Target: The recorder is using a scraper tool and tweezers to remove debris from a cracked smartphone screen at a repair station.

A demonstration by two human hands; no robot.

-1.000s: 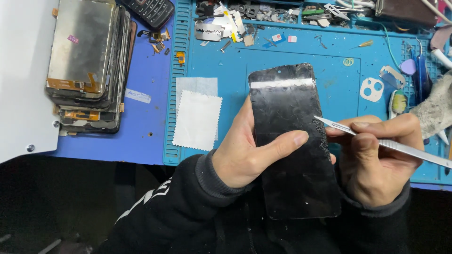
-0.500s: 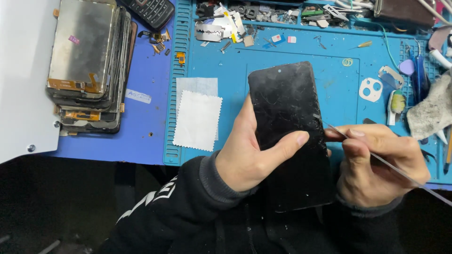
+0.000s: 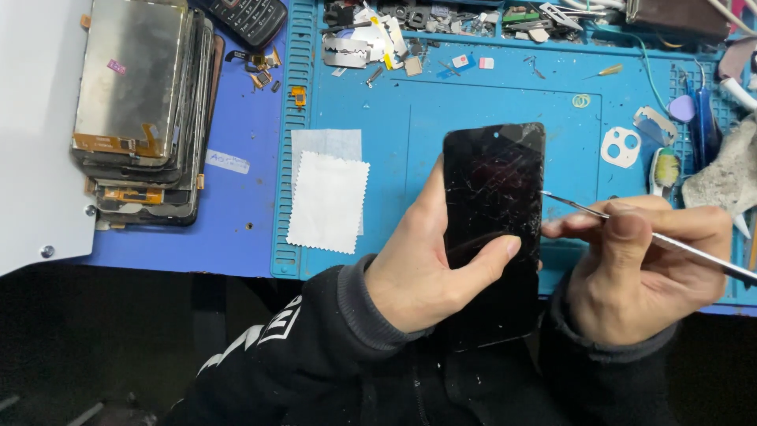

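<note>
My left hand (image 3: 422, 264) grips a black phone (image 3: 493, 193) with a cracked, scratched screen, thumb lying across its face, held upright over the blue work mat (image 3: 394, 118). My right hand (image 3: 643, 264) holds thin metal tweezers (image 3: 579, 207) like a pen. The tweezers' tip touches the right edge of the phone near its middle. Both sleeves are black.
A white cloth (image 3: 327, 201) lies on the mat left of the phone. A stack of old screens (image 3: 142, 110) sits at far left beside a white panel (image 3: 35, 126). Small parts, a razor blade (image 3: 351, 51), a camera frame (image 3: 620, 147) and tools litter the mat's back and right side.
The phone has turned more upright and shifted slightly; the tweezers' tip has moved from over the screen's upper right to its right edge. My right hand has rotated with it.
</note>
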